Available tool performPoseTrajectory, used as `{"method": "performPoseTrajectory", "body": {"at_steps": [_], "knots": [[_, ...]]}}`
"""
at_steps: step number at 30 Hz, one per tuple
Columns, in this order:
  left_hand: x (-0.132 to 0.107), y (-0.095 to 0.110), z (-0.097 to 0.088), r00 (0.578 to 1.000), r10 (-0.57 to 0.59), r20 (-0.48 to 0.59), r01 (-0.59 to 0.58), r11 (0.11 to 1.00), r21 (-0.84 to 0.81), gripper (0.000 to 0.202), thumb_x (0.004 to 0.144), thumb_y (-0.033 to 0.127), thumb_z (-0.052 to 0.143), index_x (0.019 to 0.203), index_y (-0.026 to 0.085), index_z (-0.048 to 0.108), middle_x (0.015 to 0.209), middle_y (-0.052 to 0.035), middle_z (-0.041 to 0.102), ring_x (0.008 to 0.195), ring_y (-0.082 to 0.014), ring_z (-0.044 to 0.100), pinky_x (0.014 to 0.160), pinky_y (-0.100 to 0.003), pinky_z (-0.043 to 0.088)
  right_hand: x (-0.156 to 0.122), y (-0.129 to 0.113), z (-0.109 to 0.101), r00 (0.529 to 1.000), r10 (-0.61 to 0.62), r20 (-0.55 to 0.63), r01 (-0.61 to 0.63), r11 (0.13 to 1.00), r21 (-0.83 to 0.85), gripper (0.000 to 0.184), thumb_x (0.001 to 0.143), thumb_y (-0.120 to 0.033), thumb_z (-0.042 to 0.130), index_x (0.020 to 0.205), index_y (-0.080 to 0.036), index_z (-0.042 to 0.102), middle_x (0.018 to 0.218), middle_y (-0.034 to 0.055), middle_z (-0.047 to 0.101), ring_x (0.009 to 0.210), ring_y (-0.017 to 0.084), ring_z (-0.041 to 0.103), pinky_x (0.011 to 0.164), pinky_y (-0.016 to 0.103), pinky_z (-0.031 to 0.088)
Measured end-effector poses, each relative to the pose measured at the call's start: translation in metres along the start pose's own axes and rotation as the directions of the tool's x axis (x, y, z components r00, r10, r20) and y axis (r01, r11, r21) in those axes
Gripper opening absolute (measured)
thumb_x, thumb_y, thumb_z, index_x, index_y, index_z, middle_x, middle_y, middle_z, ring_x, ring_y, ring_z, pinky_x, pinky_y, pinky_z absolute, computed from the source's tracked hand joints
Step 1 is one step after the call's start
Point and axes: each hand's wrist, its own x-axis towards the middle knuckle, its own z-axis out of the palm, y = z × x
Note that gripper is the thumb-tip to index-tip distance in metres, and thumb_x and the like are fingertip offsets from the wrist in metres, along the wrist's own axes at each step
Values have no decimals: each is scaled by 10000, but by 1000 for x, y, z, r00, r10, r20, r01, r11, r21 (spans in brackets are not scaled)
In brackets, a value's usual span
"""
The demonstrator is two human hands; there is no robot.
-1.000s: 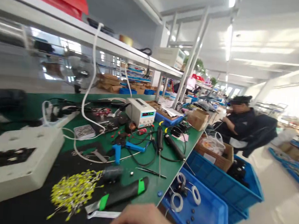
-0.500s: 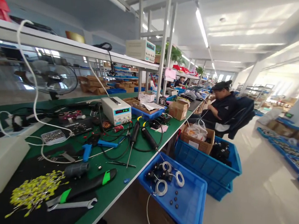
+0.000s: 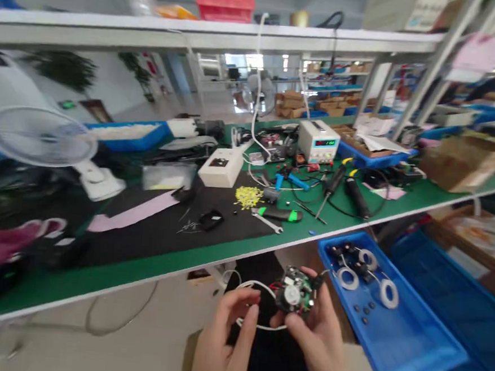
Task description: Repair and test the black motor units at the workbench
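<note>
Two bare hands showed at the bottom centre of the frame, in front of the table (image 3: 140, 265) and below its front edge. The right hand (image 3: 320, 332) grasped a small circuit-board assembly (image 3: 295, 293), its thumb across the near side and its fingers behind. The assembly sat just right of bottom centre, with a pale round part facing the camera. The left hand (image 3: 230, 337), immediately left of it, had thumb and fingers curled beside a looped white cable (image 3: 265, 327); whether they gripped the cable could not be told.

At lower right, a blue tray (image 3: 414, 344) carried coiled white cables (image 3: 383, 292) and four small dark pieces. On the table, near the middle of the frame, a wrench (image 3: 269, 222) lay beside a black-and-green handle (image 3: 279, 214), just below a pile of yellow-tipped parts (image 3: 249, 197). Right of upper centre stood a power supply (image 3: 318, 142) with a lit display; a white fan (image 3: 43, 137) stood at far left.
</note>
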Motion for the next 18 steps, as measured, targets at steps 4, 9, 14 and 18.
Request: {"method": "performPoseTrajectory", "body": {"at_steps": [4, 9, 14, 18], "knots": [[4, -27, -13, 994, -113, -11, 113, 993, 18, 291, 1037, 458, 567, 1179, 213, 634, 1237, -121, 744, 1136, -252, 739, 1000, -396, 614, 6, 1, -11, 1000, -26, -7, 25, 993, -115, 766, 929, -411, 822, 1523, -306, 350, 1092, 52, 699, 774, 198, 710, 798, 332, 600], [5, -30, -32, 986, -166, 15, 166, 986, 2, 258, 1055, 441, 558, 1184, 226, 619, 1234, -92, 733, 1125, -224, 727, 1003, -371, 591, 4, -6, -11, 1000, 4, 10, -2, 983, -181, 744, 893, -395, 866, 1476, -308, 413, 1143, 66, 701, 792, 192, 702, 747, 296, 604], [21, 14, -57, 986, 86, 145, -112, 977, 184, 151, 1074, 326, 546, 1192, 271, 623, 1177, -23, 717, 1063, -162, 703, 950, -286, 556, -8, -13, -7, 990, 125, 62, -98, 938, -333, 851, 787, -355, 956, 1468, -310, 447, 1318, 76, 663, 1113, 236, 693, 937, 295, 584], [39, 45, -64, 830, 309, 464, -501, 778, 380, 122, 1078, 259, 521, 1167, 237, 601, 1074, -34, 705, 939, -172, 674, 829, -289, 523, -18, -5, -9, 982, 143, 126, -57, 852, -520, 797, 833, -375, 918, 1471, -300, 445, 1258, 68, 684, 1011, 208, 707, 841, 270, 597]]}}
